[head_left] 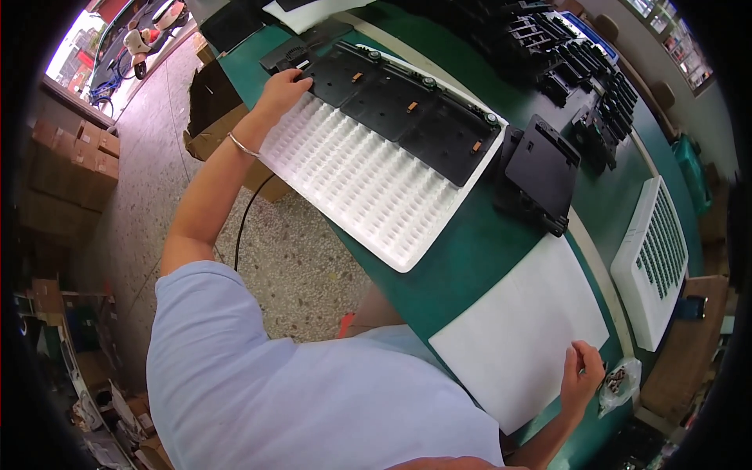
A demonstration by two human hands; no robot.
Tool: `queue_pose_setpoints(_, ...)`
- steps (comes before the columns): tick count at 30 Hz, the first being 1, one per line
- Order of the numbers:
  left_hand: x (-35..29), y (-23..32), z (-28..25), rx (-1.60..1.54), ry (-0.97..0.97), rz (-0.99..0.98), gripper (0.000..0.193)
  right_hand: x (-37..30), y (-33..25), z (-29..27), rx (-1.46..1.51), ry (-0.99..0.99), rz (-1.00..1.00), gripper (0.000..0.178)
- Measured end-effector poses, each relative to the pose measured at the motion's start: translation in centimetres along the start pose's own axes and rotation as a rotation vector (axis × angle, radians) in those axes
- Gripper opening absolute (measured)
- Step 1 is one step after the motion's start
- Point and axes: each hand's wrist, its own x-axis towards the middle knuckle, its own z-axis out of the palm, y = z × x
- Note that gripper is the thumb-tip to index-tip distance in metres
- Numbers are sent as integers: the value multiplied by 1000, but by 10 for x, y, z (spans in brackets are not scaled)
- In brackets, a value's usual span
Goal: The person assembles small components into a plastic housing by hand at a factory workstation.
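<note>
A white dimpled tray (368, 184) lies at a slant on the green table. Along its far side a row of black plastic panels (380, 106) rests, carrying small orange-brown tabs and round fittings. My left hand (283, 95) is at the row's left end, fingers bent over the edge of the leftmost panel. My right hand (581, 377) hovers by the right edge of a white foam sheet (521, 329), its fingers curled in; whatever they hold is too small to make out. Beside it sits a clear plastic bag (620, 384) of small metal parts.
Stacked black plastic units (542, 168) stand right of the tray. Many black parts (560, 59) cover the table's far side. A second white tray (652, 262) leans at the right. An open cardboard box (211, 117) stands by the table's left edge.
</note>
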Motion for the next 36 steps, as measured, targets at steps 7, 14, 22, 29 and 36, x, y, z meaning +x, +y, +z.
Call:
queue_pose_setpoints(7,-20,9,-4,94,-36,95,63,-3,2,-1,0,20,1,8)
queue_pose_setpoints(14,-24,9,-27,-203,-325,35,76,-6,5,2,30,63,-45,11)
queue_pose_setpoints(22,-14,7,-9,21,-49,72,65,-3,11,1,21,63,-36,11)
queue_pose_setpoints(29,-14,3,-7,17,-20,70,65,-3,20,1,57,45,4,12)
queue_pose_setpoints(36,-30,-7,-10,29,30,72,62,-1,26,1,77,57,17,12)
